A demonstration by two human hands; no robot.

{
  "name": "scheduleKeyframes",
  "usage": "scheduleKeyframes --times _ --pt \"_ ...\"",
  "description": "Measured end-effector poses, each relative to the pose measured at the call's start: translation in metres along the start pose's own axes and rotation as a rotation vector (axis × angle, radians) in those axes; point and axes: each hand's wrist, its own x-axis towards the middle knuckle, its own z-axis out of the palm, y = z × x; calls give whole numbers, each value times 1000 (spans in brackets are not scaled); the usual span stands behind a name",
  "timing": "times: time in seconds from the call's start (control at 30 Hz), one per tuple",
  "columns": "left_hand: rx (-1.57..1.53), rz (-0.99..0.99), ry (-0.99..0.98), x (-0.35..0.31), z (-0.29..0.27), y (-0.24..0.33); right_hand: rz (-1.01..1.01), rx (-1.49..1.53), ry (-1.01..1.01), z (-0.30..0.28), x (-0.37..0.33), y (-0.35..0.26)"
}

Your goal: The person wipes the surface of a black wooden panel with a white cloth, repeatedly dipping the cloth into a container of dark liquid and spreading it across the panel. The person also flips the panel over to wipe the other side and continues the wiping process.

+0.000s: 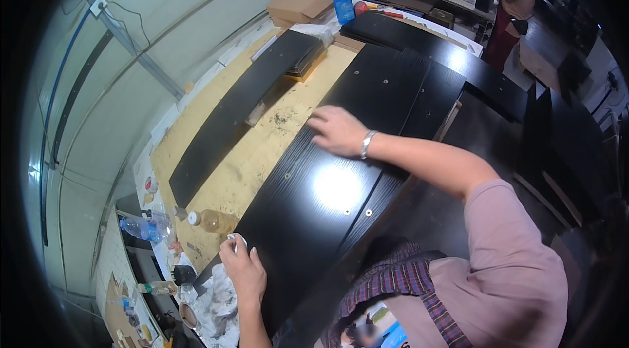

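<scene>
A long black wood-grain panel (288, 207) lies before me, with small round metal fittings set in its face. My right hand (339, 132) rests on its left edge, about halfway along, with the fingers bent over that edge. At the near left corner of the panel, my left hand (244, 270) is closed on a small white wad (237, 239); its material is hard to make out. Just beyond the left hand, a clear bottle (216, 221) of yellowish liquid with a white cap lies on its side. A crumpled white cloth (219, 302) is beside my left wrist.
A curved black board (239, 112) lies left of the panel on the yellowish worktop (190, 151). More black boards (452, 53) lie at the far right. A blue bottle (342, 2) and a cardboard box (298, 2) stand at the back. Another person (517, 4) stands far right.
</scene>
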Motion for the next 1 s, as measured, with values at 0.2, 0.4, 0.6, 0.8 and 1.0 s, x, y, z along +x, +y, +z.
scheduleKeyframes --times 0.2,0.4,0.6,0.8,1.0 --pt "-565 -224 -162 35 -13 81 237 -85 56 -65 0 153" --pt "-604 138 9 151 39 251 483 89 -102 -109 27 302" --pt "-309 679 -310 239 147 381 706 763 -201 -66 61 352" --pt "-436 554 -386 310 193 365 711 1039 -272 -38 58 362" --pt "-378 805 -210 300 178 413 692 1063 -469 -66 56 375"
